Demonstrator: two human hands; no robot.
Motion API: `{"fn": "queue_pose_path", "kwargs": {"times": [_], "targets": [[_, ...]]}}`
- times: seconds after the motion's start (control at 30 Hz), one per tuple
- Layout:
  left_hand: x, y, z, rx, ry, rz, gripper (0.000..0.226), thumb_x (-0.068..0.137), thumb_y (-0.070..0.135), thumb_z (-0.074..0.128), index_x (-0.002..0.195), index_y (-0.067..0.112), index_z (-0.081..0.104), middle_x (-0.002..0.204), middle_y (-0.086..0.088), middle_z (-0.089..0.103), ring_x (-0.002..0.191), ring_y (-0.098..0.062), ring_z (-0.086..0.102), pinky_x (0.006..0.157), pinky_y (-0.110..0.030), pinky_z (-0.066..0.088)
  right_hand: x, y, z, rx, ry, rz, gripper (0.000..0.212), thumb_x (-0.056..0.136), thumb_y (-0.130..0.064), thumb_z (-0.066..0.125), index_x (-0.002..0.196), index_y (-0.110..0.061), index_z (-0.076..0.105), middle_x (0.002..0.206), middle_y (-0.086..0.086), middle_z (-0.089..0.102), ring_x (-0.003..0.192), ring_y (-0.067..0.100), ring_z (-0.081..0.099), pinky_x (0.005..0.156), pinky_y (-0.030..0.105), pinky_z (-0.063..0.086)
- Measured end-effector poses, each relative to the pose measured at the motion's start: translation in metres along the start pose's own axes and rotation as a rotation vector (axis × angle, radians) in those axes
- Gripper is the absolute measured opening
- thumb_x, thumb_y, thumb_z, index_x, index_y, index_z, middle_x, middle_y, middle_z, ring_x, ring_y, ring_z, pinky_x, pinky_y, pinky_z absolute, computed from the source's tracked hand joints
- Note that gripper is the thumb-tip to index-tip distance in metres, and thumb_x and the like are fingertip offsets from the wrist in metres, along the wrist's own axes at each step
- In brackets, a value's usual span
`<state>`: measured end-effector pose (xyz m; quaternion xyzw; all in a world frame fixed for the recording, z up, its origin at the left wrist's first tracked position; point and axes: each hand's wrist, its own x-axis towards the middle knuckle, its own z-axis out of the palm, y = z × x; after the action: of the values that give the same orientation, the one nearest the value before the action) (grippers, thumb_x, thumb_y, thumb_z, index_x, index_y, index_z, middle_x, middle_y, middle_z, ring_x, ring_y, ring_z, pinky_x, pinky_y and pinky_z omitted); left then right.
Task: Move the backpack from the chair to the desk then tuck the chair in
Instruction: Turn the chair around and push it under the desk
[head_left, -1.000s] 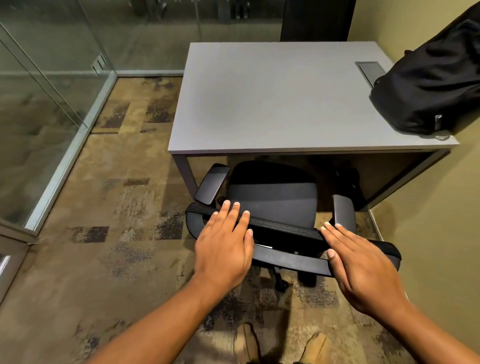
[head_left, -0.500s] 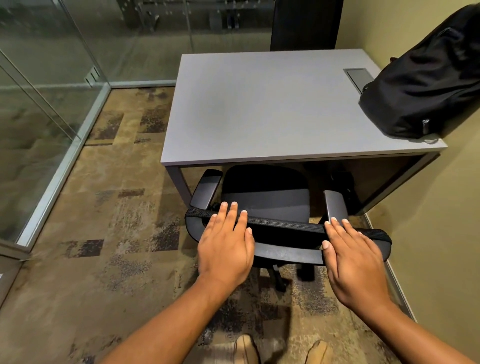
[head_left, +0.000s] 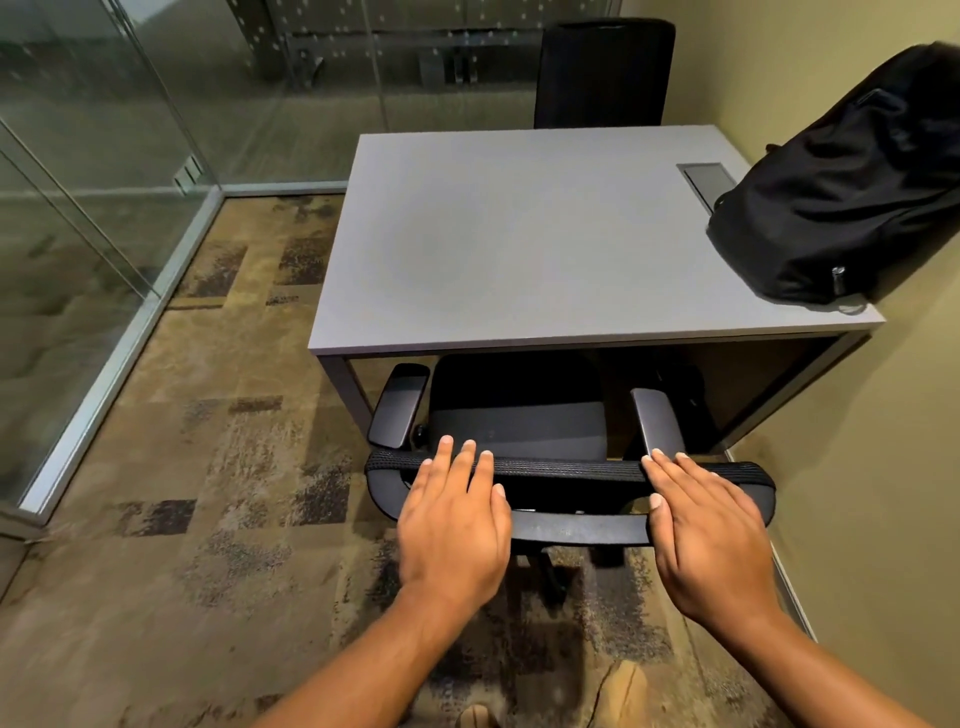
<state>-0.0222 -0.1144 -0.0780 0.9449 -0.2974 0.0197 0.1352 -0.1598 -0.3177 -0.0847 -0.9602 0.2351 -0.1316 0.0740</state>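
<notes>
Now, left hand (head_left: 453, 525): flat, fingers spread, palm on chair (head_left: 519, 431) backrest top.
Right hand (head_left: 706, 535): flat, likewise resting there.
Backpack (head_left: 841, 202): on table (head_left: 519, 244).

Grey desk (head_left: 519, 244): black backpack (head_left: 841, 197) at right edge, against wall.

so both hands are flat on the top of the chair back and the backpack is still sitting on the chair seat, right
Not quite. The head view shows the backpack on the desk, at its right side against the wall. Both the left hand and right hand do lie flat on the chair back.
</notes>
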Motion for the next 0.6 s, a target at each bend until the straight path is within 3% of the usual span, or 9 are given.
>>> {"fn": "queue_pose_path", "kwargs": {"times": [0.6], "targets": [[0.029,0.05,0.013,0.025,0.027,-0.115,0.05,0.096,0.038,0.031,0.128,0.017,0.062,0.135,-0.001,0.059,0.136,-0.021,0.041,0.111,-0.035,0.022,0.056,0.055,-0.005,0.01,-0.093,-0.083,0.049,0.097,-0.037,0.028,0.134,-0.02,0.056,0.137,-0.004,0.057,0.136,0.017,0.041,0.111,0.039,0.03]]}}
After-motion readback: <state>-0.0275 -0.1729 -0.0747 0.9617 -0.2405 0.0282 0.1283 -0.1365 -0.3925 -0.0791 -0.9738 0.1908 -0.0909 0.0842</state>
